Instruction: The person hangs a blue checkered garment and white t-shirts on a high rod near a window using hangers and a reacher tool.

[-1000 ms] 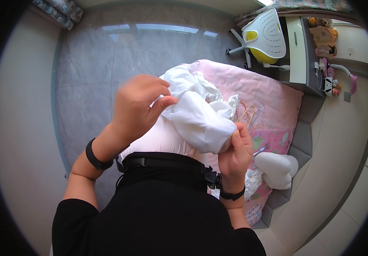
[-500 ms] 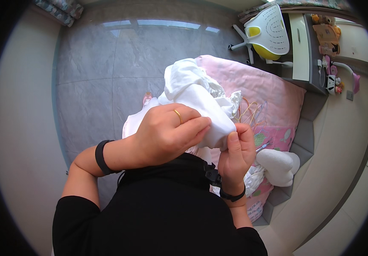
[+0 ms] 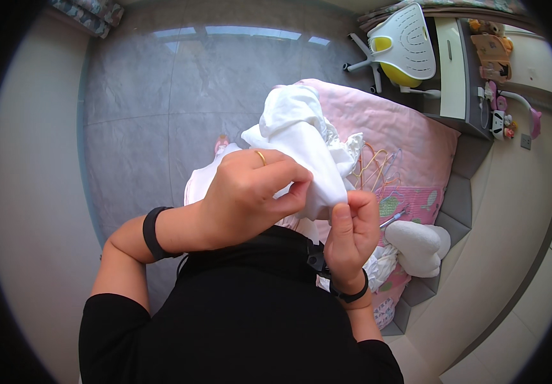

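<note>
A white garment [image 3: 311, 153] with a ruffled part [image 3: 355, 147] hangs bunched in front of me, its far end folded over above the bed. My right hand [image 3: 351, 232] is closed, pinching the near right corner of the cloth between thumb and index finger. My left hand [image 3: 257, 195], with a gold ring, is closed too, its fingertips pinched at the cloth's near left side. A paler garment [image 3: 202, 180] lies spread beyond my left wrist. How the fabric runs under my left fingers is hidden.
Several hangers [image 3: 373, 163] lie on the pink bed [image 3: 391, 125] to the right. A white cushion [image 3: 414, 246] and crumpled white cloth [image 3: 381, 265] rest by the padded grey bed edge [image 3: 452, 214]. A white and yellow chair [image 3: 404, 48] stands at a desk [image 3: 453, 70], far right.
The far end of the garment has swung slightly right. My left hand has shifted a little left, and my right hand slightly left and down, still gripping the corner.
</note>
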### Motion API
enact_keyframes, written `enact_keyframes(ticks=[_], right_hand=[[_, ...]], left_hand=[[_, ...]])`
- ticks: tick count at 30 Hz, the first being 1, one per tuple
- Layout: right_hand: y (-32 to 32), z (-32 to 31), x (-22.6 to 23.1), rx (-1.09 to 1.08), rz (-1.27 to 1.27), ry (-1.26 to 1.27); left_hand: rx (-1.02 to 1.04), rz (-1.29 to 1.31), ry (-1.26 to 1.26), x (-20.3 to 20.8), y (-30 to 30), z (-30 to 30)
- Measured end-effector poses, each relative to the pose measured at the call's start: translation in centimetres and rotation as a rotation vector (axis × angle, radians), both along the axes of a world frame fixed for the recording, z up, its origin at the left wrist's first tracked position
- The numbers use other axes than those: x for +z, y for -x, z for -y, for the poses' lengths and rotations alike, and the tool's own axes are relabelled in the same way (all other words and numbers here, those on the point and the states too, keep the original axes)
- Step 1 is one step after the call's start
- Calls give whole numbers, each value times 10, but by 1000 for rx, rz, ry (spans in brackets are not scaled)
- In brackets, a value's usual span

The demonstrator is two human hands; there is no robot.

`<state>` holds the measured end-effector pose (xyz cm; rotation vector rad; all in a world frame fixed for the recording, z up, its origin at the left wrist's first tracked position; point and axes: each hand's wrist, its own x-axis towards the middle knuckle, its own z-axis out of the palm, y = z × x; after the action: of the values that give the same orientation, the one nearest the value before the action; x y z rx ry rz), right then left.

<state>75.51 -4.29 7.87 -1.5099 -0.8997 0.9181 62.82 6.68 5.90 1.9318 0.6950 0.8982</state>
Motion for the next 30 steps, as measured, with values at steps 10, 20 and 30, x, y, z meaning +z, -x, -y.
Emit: enact_keyframes(ticks=[10,20,30], right_hand=[[5,-9,4,-135,-215,2],[7,-7,5,-10,-113,57],[8,-11,6,-39,-250,97]], left_hand=[[-27,50,-14,-2,0,-1],[-39,-142,-470,0,4,7],[-25,-35,-212,-8,2,1]])
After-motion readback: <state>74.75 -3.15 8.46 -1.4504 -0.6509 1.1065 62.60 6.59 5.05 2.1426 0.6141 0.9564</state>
